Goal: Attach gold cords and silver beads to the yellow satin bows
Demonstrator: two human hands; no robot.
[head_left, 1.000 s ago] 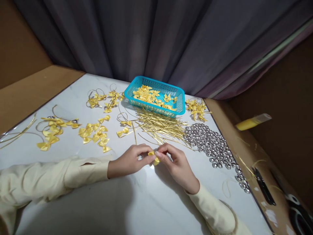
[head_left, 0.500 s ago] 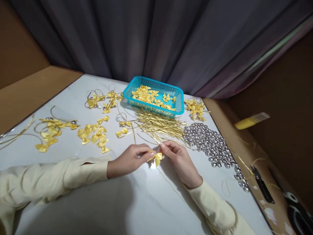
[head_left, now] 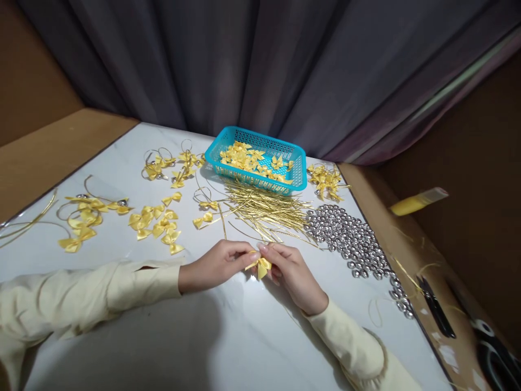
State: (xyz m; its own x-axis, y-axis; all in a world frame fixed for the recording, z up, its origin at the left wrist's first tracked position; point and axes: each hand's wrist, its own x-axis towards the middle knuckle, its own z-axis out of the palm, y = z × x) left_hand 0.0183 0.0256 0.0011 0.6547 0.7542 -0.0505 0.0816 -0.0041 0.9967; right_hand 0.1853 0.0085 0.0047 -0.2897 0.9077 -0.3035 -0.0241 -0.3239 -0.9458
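A small yellow ribbon bow (head_left: 262, 266) is being pinched between both hands, just above the white tabletop (head_left: 228, 336) and well in front of the blue basket (head_left: 257, 161), which serves here as the landmark. The left hand (head_left: 215, 265) is closing its thumb and forefinger on the bow's left side, the other fingers curling loosely under; this seems to be steadying the bow. The right hand (head_left: 292, 274) is meeting it from the other side, fingertips bunching tightly on the bow's right half, likely working at its middle. Whether a thread or wire is also caught in that grip is too fine to tell. Both forearms, in cream sleeves, are resting on the table, probably for steadiness in such small work.

Directly in front of the basket, between it and the hands, a heap of thin gold wires (head_left: 264, 209) is lying fanned out, within easy reach. To the front right of the basket a spread of silver bells (head_left: 350, 239) is trailing toward the table's right edge. The basket itself is holding loose yellow bows (head_left: 248, 158). To the basket's right a small cluster of bows (head_left: 325, 179) is sitting; to its left and front left, bows with gold loops (head_left: 166, 165) and plain bows (head_left: 157, 222) are lying in separate groups, seemingly sorted by stage. A dark curtain (head_left: 260, 65) is hanging behind the basket.
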